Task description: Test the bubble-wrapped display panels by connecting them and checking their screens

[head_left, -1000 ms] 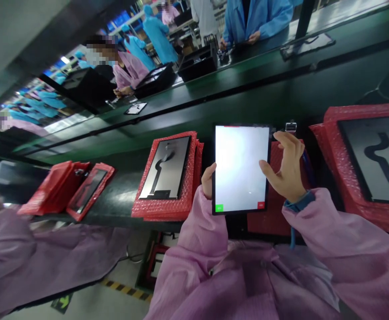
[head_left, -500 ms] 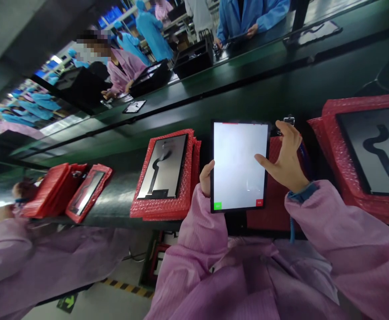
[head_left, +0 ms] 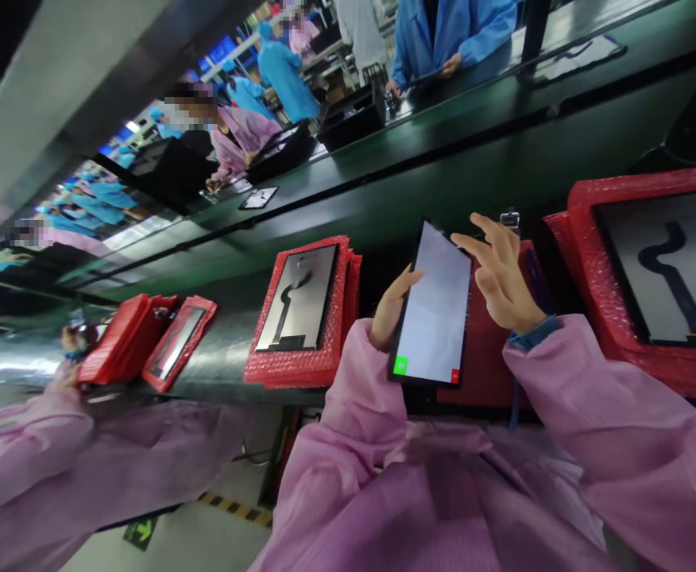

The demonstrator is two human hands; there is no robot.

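My left hand (head_left: 394,308) grips a lit display panel (head_left: 435,310) by its left edge, thumb over the front. The panel is tilted, its screen white with a green square at the lower left and a red one at the lower right. Beside its upper right edge my right hand (head_left: 499,274) is raised with fingers spread, holding nothing; whether a fingertip touches the edge I cannot tell. Under that hand lies a dark red mat (head_left: 491,349). A metal connector piece (head_left: 510,219) shows just behind the right hand.
Unlit panels lie on stacked red bubble-wrap bags, one on the left (head_left: 298,298) and one on the right (head_left: 661,266). Farther left are more red bags (head_left: 122,338) near a co-worker's sleeve (head_left: 44,433). A raised dark ledge (head_left: 384,171) runs behind; people work beyond it.
The panel has turned from facing me squarely to a slanted angle. My left thumb now lies over its front edge. My right hand has moved from over the screen to its upper right edge.
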